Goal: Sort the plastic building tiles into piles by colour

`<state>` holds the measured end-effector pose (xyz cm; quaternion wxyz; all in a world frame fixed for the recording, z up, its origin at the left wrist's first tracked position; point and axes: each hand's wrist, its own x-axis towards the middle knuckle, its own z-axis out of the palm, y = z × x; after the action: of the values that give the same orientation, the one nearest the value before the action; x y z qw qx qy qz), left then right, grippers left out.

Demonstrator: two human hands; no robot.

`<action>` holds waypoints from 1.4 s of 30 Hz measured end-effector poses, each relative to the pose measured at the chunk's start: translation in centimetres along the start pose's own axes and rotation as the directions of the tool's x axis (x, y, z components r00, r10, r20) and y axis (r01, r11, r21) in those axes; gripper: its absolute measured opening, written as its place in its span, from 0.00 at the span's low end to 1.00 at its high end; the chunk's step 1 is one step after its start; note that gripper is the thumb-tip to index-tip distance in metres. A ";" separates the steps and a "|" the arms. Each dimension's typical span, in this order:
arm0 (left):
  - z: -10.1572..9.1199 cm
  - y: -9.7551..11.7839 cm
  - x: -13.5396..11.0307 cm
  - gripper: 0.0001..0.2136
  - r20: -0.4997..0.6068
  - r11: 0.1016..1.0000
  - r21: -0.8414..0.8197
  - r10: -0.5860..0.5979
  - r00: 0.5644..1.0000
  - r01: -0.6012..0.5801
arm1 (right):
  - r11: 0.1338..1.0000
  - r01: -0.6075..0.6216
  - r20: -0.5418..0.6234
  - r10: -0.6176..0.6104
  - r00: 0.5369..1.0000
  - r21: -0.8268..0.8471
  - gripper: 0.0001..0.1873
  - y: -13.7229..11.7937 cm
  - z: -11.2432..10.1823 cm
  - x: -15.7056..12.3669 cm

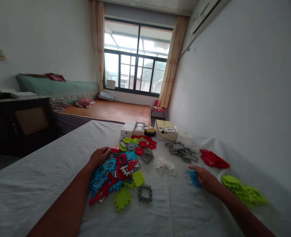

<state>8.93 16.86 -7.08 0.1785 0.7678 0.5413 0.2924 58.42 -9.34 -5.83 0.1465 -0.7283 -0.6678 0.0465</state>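
Note:
My left hand (100,157) is at the upper left edge of a mixed pile of notched plastic building tiles (102,171), its fingers closed at the edge of a red building tile (116,149). On the right, my right hand (207,180) pinches a blue building tile (194,178) just over the cloth. Between my hands lies a small heap of white lattice tiles (164,165). Grey tiles (181,151), red tiles (214,158) and lime green tiles (243,191) form separate heaps around my right hand. A grey square frame tile (145,193) lies by the mixed pile.
White boxes (128,129), a round black and yellow tin (150,130) and a yellow box (166,130) line the far side of the cloth-covered table (61,158). A wall (259,98) runs along the right. Beyond stand a bed (120,110) and a dark cabinet (4,125).

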 end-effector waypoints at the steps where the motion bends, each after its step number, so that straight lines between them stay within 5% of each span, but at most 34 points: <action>1: -0.1 0.0 0.0 0.23 0.003 1.000 -0.005 0.001 1.000 -0.001 | 1.000 0.005 0.039 -0.006 0.999 0.017 0.27 0.8 0.1 -1.0; 5: -0.5 0.3 -0.1 0.23 0.014 0.997 -0.071 0.003 1.000 -0.002 | 0.992 0.034 0.061 -0.042 0.997 0.121 0.36 0.5 0.5 -3.3; 11: -0.4 0.6 -0.4 0.22 -0.073 0.977 -0.215 -0.026 0.997 0.010 | 0.998 0.043 0.023 -0.044 0.999 0.034 0.24 0.6 1.4 -2.8; 14: 0.0 0.9 -0.4 0.21 -0.128 0.950 -0.311 -0.036 0.991 -0.006 | 0.999 0.020 -0.084 -0.024 0.996 -0.050 0.23 -0.1 1.5 -1.3; 17: 0.4 1.0 -0.2 0.21 -0.173 0.932 -0.362 -0.047 0.984 -0.019 | 0.987 0.160 -0.152 -0.158 0.976 0.004 0.22 -4.9 1.5 0.6; 20: 0.5 0.6 0.0 0.23 -0.211 0.905 -0.426 -0.082 0.974 -0.016 | 0.930 0.329 -0.045 -0.326 0.944 0.163 0.20 -12.3 1.7 2.0; 23: 0.3 -0.3 0.2 0.26 -0.243 0.865 -0.501 -0.144 0.959 0.003 | 0.903 0.363 0.065 -0.386 0.920 0.229 0.22 -18.3 2.6 2.9; 27: 0.2 -1.6 0.5 0.29 -0.267 0.813 -0.581 -0.227 0.937 0.031 | 0.908 0.360 0.121 -0.391 0.913 0.216 0.35 -22.0 4.8 4.0; 32: 0.6 -1.4 0.6 0.29 -0.234 0.786 -0.616 -0.230 0.945 0.038 | 0.861 0.365 0.042 -0.405 0.913 0.354 0.31 -23.0 6.7 5.3; 37: 1.2 -0.1 0.2 0.26 -0.156 0.798 -0.603 -0.139 0.978 0.017 | 0.875 0.347 -0.098 -0.334 0.937 0.336 0.18 -21.0 5.0 8.4; 42: 1.3 0.8 -0.3 0.24 -0.072 0.833 -0.553 -0.046 0.996 -0.002 | 0.919 0.292 -0.115 -0.270 0.956 0.265 0.10 -17.8 3.9 12.0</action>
<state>10.27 16.29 -7.64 0.3733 0.6646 0.4496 0.4656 41.61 4.19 -3.13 0.2783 -0.5982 -0.7460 0.0907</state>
